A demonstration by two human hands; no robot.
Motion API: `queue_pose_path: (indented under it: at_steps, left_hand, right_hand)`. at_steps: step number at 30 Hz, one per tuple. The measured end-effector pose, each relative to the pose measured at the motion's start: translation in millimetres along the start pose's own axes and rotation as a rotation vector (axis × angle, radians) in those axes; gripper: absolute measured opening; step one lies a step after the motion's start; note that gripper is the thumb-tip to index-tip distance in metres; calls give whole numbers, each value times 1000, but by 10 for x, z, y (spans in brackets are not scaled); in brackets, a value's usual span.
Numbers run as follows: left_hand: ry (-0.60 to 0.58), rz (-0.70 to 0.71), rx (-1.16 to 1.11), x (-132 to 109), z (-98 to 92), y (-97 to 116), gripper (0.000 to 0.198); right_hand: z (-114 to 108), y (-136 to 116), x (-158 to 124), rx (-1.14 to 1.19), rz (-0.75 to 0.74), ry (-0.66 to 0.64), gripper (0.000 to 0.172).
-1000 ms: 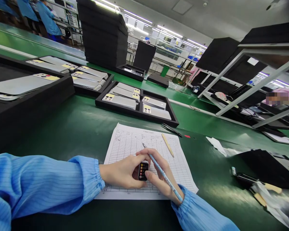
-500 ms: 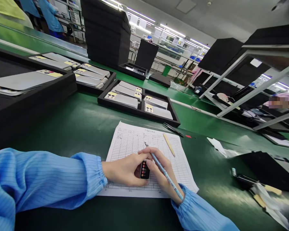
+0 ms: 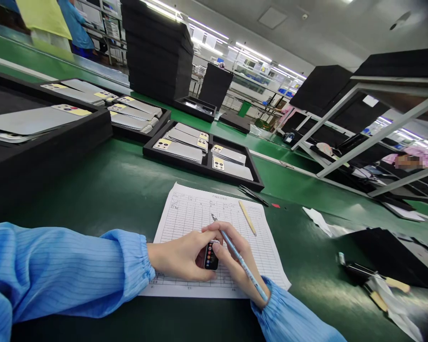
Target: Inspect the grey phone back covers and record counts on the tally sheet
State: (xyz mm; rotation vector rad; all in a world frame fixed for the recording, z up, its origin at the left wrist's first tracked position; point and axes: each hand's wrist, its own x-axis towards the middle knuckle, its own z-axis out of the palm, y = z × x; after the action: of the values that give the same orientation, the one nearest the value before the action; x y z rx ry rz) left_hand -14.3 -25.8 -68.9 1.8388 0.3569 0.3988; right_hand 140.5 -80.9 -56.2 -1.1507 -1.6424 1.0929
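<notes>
My left hand (image 3: 180,256) rests on a printed grid form (image 3: 199,216) and its fingers are closed round a small black device with coloured dots on its screen (image 3: 211,256). My right hand (image 3: 235,261) lies against it, pinching a light blue pen (image 3: 240,260) whose tip points up and away over the form; its thumb touches the device. Both arms wear blue striped sleeves. A tan flat stick (image 3: 247,217) lies on the form's upper right part.
A black tray (image 3: 203,166) with silver phone back covers (image 3: 180,149) sits beyond the form, more such trays (image 3: 103,123) to the left. Black tweezers (image 3: 253,194), white paper scraps (image 3: 319,221), black foam (image 3: 388,251) and tools (image 3: 364,273) lie right. Tall tray stacks (image 3: 157,52) stand behind.
The view shifted slightly. Both hands stay together on the form, the device tilting a little between the fingers; the pen keeps its angle.
</notes>
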Motion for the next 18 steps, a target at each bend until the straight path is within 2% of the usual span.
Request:
queue_pose_path:
  at_steps: [5,11,18]
  left_hand:
    - [4,13,10,-1,3,-11,28]
    - [-1,27,27,6,9,-17,26]
    - [9,38,15,2,20,-37,26]
  right_hand:
    - [-13,1,-7,5,6,-15,20]
    - [-56,34,-13,-4,-80,-98,35]
    - [-51,45,-9,-26,-64,-69,28]
